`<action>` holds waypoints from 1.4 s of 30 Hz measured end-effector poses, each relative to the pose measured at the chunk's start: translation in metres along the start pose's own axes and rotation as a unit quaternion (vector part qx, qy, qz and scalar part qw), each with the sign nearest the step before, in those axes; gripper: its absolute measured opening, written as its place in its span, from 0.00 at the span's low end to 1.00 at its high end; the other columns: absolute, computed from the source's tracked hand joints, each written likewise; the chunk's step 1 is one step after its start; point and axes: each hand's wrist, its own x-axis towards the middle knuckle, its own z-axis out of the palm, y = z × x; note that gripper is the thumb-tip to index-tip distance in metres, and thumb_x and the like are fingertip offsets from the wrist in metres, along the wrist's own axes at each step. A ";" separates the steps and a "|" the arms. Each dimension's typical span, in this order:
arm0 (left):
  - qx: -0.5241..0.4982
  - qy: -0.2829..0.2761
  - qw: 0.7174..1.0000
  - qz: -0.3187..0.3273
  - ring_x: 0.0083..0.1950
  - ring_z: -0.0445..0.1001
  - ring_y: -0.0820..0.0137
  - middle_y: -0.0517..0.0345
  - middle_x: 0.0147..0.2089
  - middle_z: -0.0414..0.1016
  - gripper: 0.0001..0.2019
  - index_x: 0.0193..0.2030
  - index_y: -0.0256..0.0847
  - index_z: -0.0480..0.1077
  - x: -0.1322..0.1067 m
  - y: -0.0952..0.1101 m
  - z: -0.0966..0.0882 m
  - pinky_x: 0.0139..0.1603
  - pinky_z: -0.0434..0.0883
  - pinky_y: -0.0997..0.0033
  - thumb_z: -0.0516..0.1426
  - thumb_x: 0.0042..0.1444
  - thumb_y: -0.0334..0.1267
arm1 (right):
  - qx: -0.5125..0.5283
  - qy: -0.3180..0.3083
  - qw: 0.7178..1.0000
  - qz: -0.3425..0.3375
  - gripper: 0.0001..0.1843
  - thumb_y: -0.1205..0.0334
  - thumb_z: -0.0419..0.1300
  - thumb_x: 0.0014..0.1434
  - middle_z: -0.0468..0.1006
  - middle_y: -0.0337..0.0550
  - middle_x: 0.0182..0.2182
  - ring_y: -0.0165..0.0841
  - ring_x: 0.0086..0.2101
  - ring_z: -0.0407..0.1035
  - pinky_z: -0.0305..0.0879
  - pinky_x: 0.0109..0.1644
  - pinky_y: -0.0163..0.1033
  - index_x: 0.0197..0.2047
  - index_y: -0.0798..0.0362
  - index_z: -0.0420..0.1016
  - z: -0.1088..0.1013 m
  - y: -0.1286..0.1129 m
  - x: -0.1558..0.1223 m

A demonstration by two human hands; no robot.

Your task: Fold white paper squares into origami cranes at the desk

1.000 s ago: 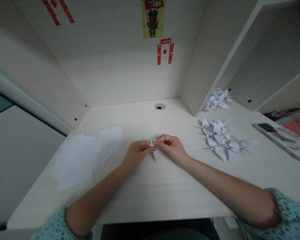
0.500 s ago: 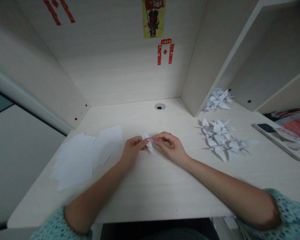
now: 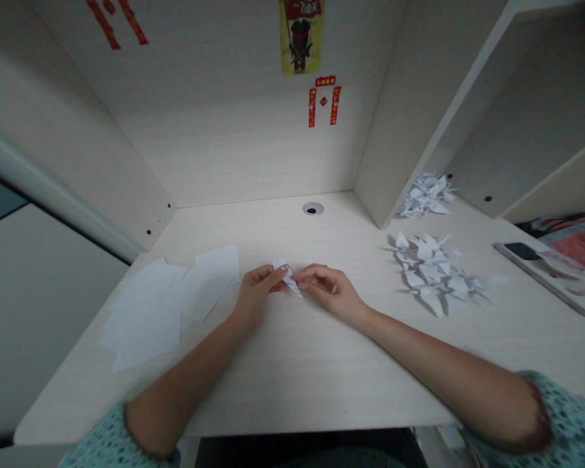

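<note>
Between my two hands is a small white folded paper [image 3: 292, 284], narrow and slanted, its lower tip pointing down and right. My left hand [image 3: 262, 286] pinches it, thumb on top. The fingers of my right hand [image 3: 329, 284] are pressed together against its right side. Left of my hands, flat white paper sheets [image 3: 149, 318] lie overlapping on the desk. To the right is a cluster of white folded paper cranes [image 3: 426, 266]. A second pile of folded paper [image 3: 426, 194] sits farther back beside the upright panel.
The pale wooden desk [image 3: 273, 383] has a back wall and side panels around it. A round cable hole [image 3: 312, 208] is near the back. A phone [image 3: 546, 276] lies at the far right, next to a reddish cloth [image 3: 582, 250].
The folded paper has tilted a little more between my fingers. My right fingertips have come in closer and now touch its right side.
</note>
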 end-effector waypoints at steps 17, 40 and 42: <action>0.059 -0.028 0.997 0.038 0.28 0.68 0.74 0.60 0.24 0.71 0.14 0.23 0.36 0.72 -0.002 -0.006 0.001 0.34 0.65 0.73 0.62 0.46 0.47 | -0.105 -0.010 0.989 -0.104 0.08 0.63 0.62 0.54 0.72 0.42 0.32 0.31 0.32 0.66 0.64 0.38 0.38 0.40 0.51 0.75 0.000 0.003 -0.002; 0.126 -0.102 0.985 0.055 0.28 0.66 0.71 0.59 0.23 0.71 0.16 0.22 0.37 0.74 -0.008 -0.001 0.006 0.32 0.62 0.72 0.58 0.50 0.49 | -0.110 0.067 0.988 -0.082 0.08 0.56 0.64 0.52 0.73 0.41 0.27 0.32 0.30 0.67 0.63 0.36 0.39 0.28 0.51 0.78 -0.003 0.001 -0.001; 0.141 -0.103 0.983 0.062 0.28 0.66 0.71 0.58 0.23 0.71 0.17 0.23 0.37 0.74 -0.009 -0.003 0.005 0.32 0.61 0.72 0.57 0.51 0.50 | -0.112 0.072 0.988 -0.079 0.09 0.55 0.64 0.53 0.73 0.41 0.26 0.32 0.30 0.67 0.63 0.36 0.39 0.27 0.51 0.77 -0.003 0.003 -0.001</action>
